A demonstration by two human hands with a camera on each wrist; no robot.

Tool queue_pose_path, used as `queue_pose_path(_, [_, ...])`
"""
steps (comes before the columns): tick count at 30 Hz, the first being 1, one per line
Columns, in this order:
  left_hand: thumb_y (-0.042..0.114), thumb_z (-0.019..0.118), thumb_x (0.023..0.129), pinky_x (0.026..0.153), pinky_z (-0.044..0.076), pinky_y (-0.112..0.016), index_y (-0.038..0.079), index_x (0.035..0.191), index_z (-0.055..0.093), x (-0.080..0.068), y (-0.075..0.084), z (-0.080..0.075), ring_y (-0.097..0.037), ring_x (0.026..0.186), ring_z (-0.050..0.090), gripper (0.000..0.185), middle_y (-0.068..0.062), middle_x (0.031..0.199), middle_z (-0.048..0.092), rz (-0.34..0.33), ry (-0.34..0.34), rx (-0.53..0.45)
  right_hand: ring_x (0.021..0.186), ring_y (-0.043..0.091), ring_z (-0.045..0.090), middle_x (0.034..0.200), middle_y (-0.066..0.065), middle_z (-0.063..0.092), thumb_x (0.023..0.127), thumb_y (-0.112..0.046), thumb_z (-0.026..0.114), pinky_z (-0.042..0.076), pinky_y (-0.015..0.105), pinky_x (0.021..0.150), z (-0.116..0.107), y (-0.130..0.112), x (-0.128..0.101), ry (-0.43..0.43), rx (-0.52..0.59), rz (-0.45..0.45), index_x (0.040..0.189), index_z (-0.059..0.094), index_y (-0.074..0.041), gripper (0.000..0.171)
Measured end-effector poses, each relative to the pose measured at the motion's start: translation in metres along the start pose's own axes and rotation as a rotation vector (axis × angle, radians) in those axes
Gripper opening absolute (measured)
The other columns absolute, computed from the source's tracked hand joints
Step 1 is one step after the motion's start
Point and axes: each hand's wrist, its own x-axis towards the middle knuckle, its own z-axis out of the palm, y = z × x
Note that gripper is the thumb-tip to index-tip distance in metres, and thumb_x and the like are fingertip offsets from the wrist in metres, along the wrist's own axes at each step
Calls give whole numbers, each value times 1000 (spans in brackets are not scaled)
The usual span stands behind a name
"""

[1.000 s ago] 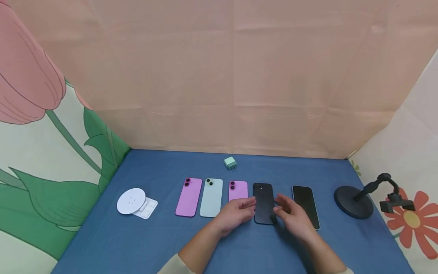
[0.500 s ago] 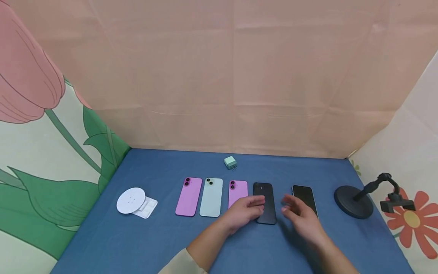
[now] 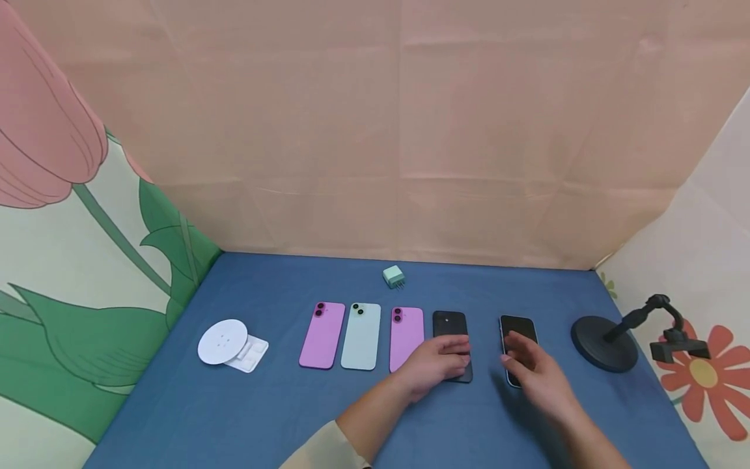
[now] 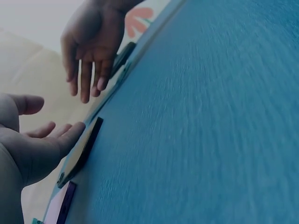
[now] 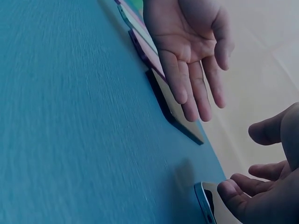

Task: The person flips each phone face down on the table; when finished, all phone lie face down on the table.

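- Head view: left hand [image 3: 436, 365] lay flat over black phone [image 3: 450, 324]; contact unclear.
- Right-wrist view alone showed it hovering, fingers straight.
- Right hand [image 3: 536, 368], right of that phone, relaxed, empty.

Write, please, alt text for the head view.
Two open hands hover over phones on a blue table: the left hand over the black phone, the right hand over the screen-up phone.
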Motion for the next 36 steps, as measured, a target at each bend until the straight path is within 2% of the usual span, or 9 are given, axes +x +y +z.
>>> queue_pose_path(5, [7, 65, 100, 102, 55, -40, 4, 148, 55, 4, 0, 8, -26, 128, 63, 49, -13, 144, 61, -16, 8, -24, 141, 44, 43, 158, 26, 41, 106, -31, 60, 36, 62, 114, -10, 3, -1, 5, -9, 14, 160, 30, 1, 69])
queue_pose_path(13, [12, 67, 100, 104, 53, -43, 11, 149, 55, 12, -5, 21, -22, 124, 64, 50, -8, 144, 61, -40, 11, 3, 139, 44, 45, 157, 27, 42, 106, -32, 60, 41, 61, 109, -23, 16, -1, 55, -72, 29, 160, 32, 0, 69])
queue_pose_path(21, [8, 66, 98, 107, 51, -46, 7, 151, 51, 18, -11, 36, -22, 125, 62, 55, -11, 148, 57, -61, -11, -23, 132, 47, 51, 151, 32, 47, 106, -36, 58, 51, 55, 96, -33, 28, 2, 103, -144, 80, 157, 37, 2, 67])
queue_pose_path(27, [7, 67, 97, 107, 51, -46, 7, 150, 52, 21, -13, 42, -23, 124, 64, 55, -11, 146, 58, -57, 0, -32, 133, 49, 49, 152, 33, 44, 105, -38, 59, 50, 59, 98, -36, 31, 7, 108, -177, 114, 156, 35, 5, 71])
queue_pose_path(36, [5, 66, 97, 107, 50, -48, 5, 148, 53, 27, -14, 51, -26, 125, 63, 52, -14, 144, 59, -67, 18, -48, 126, 45, 53, 148, 34, 46, 104, -41, 59, 55, 46, 86, -38, 33, 11, 86, -177, 130, 156, 32, 7, 76])
